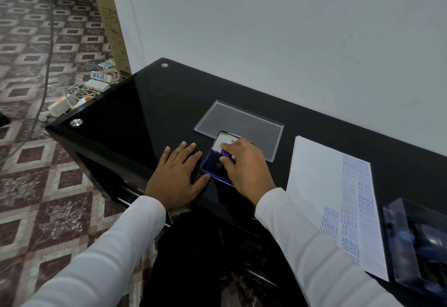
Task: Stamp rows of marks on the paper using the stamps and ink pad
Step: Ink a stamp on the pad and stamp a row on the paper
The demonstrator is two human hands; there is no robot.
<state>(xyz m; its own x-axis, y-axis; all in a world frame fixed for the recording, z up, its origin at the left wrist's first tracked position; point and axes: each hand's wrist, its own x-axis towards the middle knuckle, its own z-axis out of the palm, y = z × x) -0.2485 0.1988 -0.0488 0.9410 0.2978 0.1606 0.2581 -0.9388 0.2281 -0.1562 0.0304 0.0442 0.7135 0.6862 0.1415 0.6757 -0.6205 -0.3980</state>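
Hidden and cut off

The right hand [244, 166] covers most of the purple stamp [226, 153] and ink pad [212, 165]; the clear box [416, 241] runs off the right edge.

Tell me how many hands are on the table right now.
2. The left hand rests flat beside the ink pad; the right hand grips a purple stamp on the pad.

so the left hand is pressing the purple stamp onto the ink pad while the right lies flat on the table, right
Not quite: the hands are swapped. In the head view the right hand grips the purple stamp on the ink pad, while the left hand lies flat on the table.
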